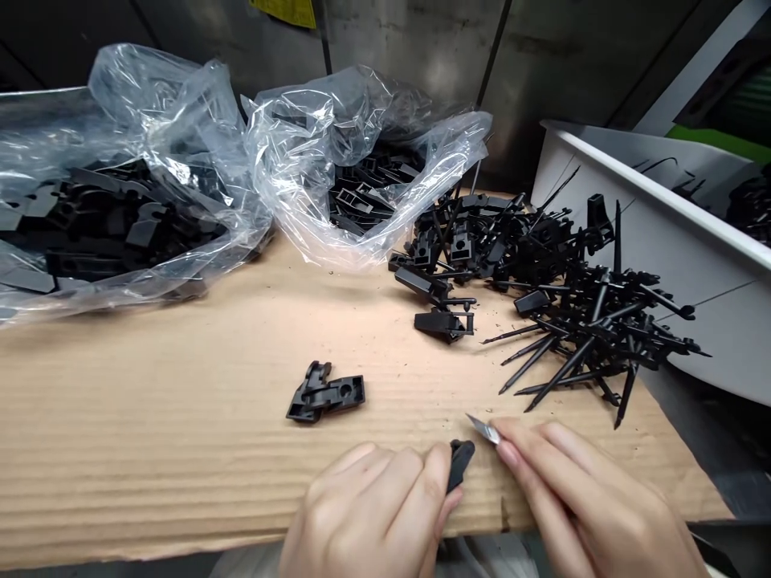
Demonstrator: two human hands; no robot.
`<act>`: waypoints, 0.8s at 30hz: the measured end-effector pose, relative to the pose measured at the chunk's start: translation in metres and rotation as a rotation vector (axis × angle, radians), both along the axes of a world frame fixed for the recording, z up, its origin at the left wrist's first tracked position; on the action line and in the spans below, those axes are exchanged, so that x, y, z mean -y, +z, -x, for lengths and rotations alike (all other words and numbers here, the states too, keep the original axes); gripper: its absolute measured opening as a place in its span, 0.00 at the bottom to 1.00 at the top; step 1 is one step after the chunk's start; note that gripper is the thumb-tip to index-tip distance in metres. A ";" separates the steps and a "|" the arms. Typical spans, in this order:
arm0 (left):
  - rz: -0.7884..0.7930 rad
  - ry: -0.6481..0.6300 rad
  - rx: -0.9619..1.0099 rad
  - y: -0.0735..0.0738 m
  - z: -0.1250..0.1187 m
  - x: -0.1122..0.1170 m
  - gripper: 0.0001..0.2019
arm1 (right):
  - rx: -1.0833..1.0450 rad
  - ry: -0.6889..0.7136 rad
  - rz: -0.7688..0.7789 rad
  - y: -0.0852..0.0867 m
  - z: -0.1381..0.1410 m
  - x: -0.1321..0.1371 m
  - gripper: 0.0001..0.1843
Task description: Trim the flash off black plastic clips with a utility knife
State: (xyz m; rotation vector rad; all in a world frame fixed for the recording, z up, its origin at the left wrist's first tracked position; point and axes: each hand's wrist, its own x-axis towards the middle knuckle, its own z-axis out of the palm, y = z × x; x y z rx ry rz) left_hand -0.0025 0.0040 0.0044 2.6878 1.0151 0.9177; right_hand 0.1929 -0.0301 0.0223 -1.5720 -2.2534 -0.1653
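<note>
Near the front edge of the cardboard, my left hand is closed around a small black plastic part, whose rounded end sticks out past the fingers. My right hand pinches a craft knife, its pointed metal blade angled up and left. A narrow gap separates the blade from the black part; the knife's handle is hidden inside the hand. Two loose black plastic parts lie together on the cardboard, ahead of my left hand.
Brown cardboard covers the work surface. At the back stand two clear plastic bags, the left bag and the middle bag, both holding black parts. A heap of black parts and sprues lies at the right, beside a white bin.
</note>
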 end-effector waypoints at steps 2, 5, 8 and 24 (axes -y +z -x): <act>0.001 -0.020 0.048 0.002 0.001 0.000 0.09 | -0.010 -0.007 0.029 0.001 -0.003 -0.003 0.14; 0.062 -0.035 0.090 0.004 0.003 0.000 0.09 | -0.073 0.003 0.114 0.002 -0.006 -0.003 0.12; 0.106 -0.030 0.102 0.006 0.003 0.000 0.09 | -0.138 0.010 0.086 0.004 -0.005 -0.002 0.12; 0.214 -0.034 0.126 0.011 0.003 -0.004 0.11 | -0.259 0.025 0.106 0.003 0.009 -0.015 0.10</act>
